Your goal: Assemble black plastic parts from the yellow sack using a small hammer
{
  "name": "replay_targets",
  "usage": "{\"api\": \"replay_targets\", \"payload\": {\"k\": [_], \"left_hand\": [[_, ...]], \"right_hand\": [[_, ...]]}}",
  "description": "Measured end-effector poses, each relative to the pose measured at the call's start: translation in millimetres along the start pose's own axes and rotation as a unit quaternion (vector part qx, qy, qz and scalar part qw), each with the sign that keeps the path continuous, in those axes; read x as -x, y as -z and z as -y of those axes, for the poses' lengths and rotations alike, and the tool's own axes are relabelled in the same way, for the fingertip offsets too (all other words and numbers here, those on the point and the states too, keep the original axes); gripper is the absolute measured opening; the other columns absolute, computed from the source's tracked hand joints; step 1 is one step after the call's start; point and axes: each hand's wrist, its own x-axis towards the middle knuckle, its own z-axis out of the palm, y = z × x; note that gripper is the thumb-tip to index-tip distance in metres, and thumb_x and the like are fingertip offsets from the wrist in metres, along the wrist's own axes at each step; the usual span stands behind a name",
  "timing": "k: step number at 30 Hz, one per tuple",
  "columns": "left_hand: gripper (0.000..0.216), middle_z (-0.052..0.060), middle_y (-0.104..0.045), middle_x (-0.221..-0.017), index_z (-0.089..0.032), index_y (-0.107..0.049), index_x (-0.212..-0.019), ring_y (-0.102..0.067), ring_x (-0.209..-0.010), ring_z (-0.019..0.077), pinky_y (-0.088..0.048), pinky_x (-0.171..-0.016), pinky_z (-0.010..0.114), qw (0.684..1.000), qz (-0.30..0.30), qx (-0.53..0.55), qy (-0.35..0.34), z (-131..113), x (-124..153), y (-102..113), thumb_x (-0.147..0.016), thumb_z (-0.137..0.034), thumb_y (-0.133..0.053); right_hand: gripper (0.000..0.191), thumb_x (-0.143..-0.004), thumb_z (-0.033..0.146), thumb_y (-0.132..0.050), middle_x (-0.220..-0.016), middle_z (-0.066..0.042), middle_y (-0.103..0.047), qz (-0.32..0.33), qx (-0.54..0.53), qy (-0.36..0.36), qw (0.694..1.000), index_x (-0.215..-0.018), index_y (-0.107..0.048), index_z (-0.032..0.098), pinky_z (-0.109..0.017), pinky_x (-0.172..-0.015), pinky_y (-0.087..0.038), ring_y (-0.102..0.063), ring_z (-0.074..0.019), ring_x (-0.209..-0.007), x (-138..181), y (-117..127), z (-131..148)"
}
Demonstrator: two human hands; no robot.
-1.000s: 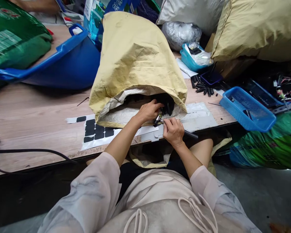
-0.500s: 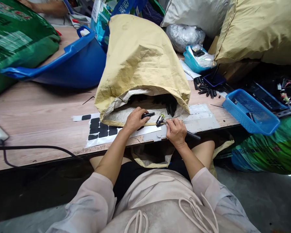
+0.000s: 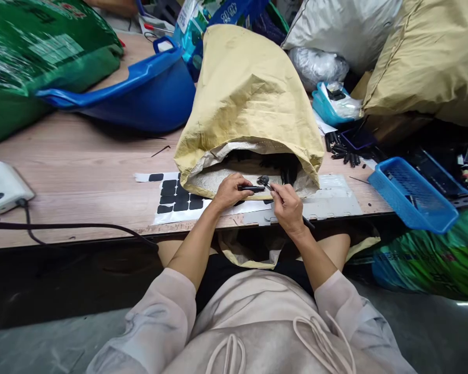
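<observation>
My left hand (image 3: pixel 228 192) is closed around a slim black tube-shaped piece (image 3: pixel 254 188), which points right at the mouth of a yellow woven sack (image 3: pixel 249 93). In my right hand (image 3: pixel 288 209) is a small hammer (image 3: pixel 264 180) with a dark handle. Its head is close to the free end of the black piece; whether they touch I cannot tell. Dark pieces (image 3: pixel 287 169) show inside the sack's opening, mostly in shadow. Under the sack's front edge lies a white sheet with black rounded stickers (image 3: pixel 180 201), partly covered.
A blue basin (image 3: pixel 140 98) and a green sack (image 3: pixel 42 57) stand at the left, near a white power box (image 3: pixel 8 182) with its cable. At the right are a blue basket (image 3: pixel 413 195) and loose black pieces (image 3: pixel 345 150). Another yellow sack (image 3: pixel 429 62) fills the back right.
The hammer head has turned, its yellow-green face no longer showing, and has come nearer the black piece. The view has shifted, so the table appears farther right.
</observation>
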Motion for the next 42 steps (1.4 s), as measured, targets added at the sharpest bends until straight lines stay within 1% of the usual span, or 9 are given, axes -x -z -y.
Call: {"api": "replay_targets", "payload": {"k": [4,8,10,15,20,26,29,33,42], "left_hand": [[0.013,0.001,-0.06,-0.083,-0.021,-0.079,-0.089,-0.057,-0.088,0.0209,-0.045,-0.081,0.034,1.0,0.004,0.017,-0.006,-2,0,0,-0.077,-0.024,-0.083],[0.01,0.0,-0.056,-0.079,-0.021,-0.075,-0.078,-0.055,-0.085,0.0198,-0.043,-0.077,0.032,1.0,0.007,0.009,-0.01,-3,0,1,-0.078,-0.027,-0.083],[0.01,0.0,-0.056,-0.079,-0.021,-0.076,-0.081,-0.055,-0.085,0.0199,-0.044,-0.078,0.032,1.0,0.006,0.005,-0.008,-3,0,1,-0.078,-0.027,-0.083],[0.017,0.001,-0.061,-0.084,-0.023,-0.081,-0.094,-0.058,-0.09,0.0213,-0.046,-0.083,0.033,1.0,0.005,0.008,0.002,-2,0,-1,-0.078,-0.027,-0.083],[0.017,0.001,-0.063,-0.084,-0.023,-0.081,-0.093,-0.059,-0.091,0.0222,-0.048,-0.085,0.034,1.0,0.001,-0.005,0.007,-2,-1,-1,-0.077,-0.03,-0.082],[0.017,0.002,-0.065,-0.085,-0.022,-0.081,-0.093,-0.061,-0.092,0.0228,-0.049,-0.086,0.035,1.0,0.004,-0.008,0.015,-3,-1,2,-0.078,-0.03,-0.08],[0.018,0.002,-0.066,-0.086,-0.021,-0.081,-0.093,-0.061,-0.091,0.0228,-0.05,-0.086,0.036,1.0,-0.01,0.003,0.023,-2,0,3,-0.08,-0.033,-0.078],[0.02,0.003,-0.067,-0.089,-0.02,-0.081,-0.094,-0.062,-0.089,0.0216,-0.05,-0.084,0.035,0.999,-0.025,0.024,0.018,0,1,2,-0.086,-0.035,-0.07],[0.019,0.003,-0.066,-0.089,-0.021,-0.076,-0.092,-0.062,-0.093,0.0229,-0.05,-0.092,0.037,1.0,-0.019,0.001,0.01,0,0,4,-0.089,-0.035,-0.064]], "right_hand": [[0.034,-0.108,0.028,-0.046,-0.099,-0.006,-0.07,0.021,0.027,0.019,0.999,-0.13,-0.073,0.025,-0.029,-0.089,-0.053,-0.066,-0.0184,-0.094,-5,-14,14],[0.033,-0.107,0.024,-0.048,-0.091,-0.005,-0.067,0.052,0.068,0.03,0.996,-0.126,-0.075,0.025,-0.027,-0.082,-0.051,-0.063,-0.0177,-0.088,-4,-22,16],[0.033,-0.106,0.024,-0.049,-0.09,-0.005,-0.067,0.055,0.081,0.026,0.995,-0.124,-0.076,0.025,-0.026,-0.081,-0.05,-0.062,-0.0176,-0.087,-3,-20,14],[0.036,-0.108,0.025,-0.046,-0.099,-0.007,-0.068,0.03,0.083,0.001,0.996,-0.13,-0.074,0.026,-0.027,-0.088,-0.05,-0.063,-0.0181,-0.094,-4,-10,11],[0.034,-0.106,0.022,-0.049,-0.095,-0.006,-0.067,0.062,0.099,-0.001,0.993,-0.127,-0.076,0.026,-0.027,-0.084,-0.051,-0.064,-0.0179,-0.091,-1,-11,9],[0.034,-0.107,0.024,-0.048,-0.1,-0.007,-0.069,0.007,0.117,-0.011,0.993,-0.128,-0.075,0.024,-0.029,-0.09,-0.05,-0.063,-0.0192,-0.095,5,-3,-3],[0.031,-0.105,0.024,-0.052,-0.098,-0.007,-0.068,0.004,0.159,-0.005,0.987,-0.123,-0.077,0.024,-0.031,-0.087,-0.047,-0.06,-0.0203,-0.092,14,2,-14],[0.025,-0.1,0.023,-0.057,-0.093,-0.006,-0.067,-0.001,0.207,-0.002,0.978,-0.112,-0.079,0.025,-0.033,-0.081,-0.04,-0.054,-0.0211,-0.086,25,0,-26],[0.026,-0.1,0.027,-0.057,-0.098,-0.008,-0.066,0.003,0.202,-0.025,0.979,-0.116,-0.077,0.025,-0.036,-0.08,-0.037,-0.05,-0.0237,-0.09,29,-6,-26]]}}
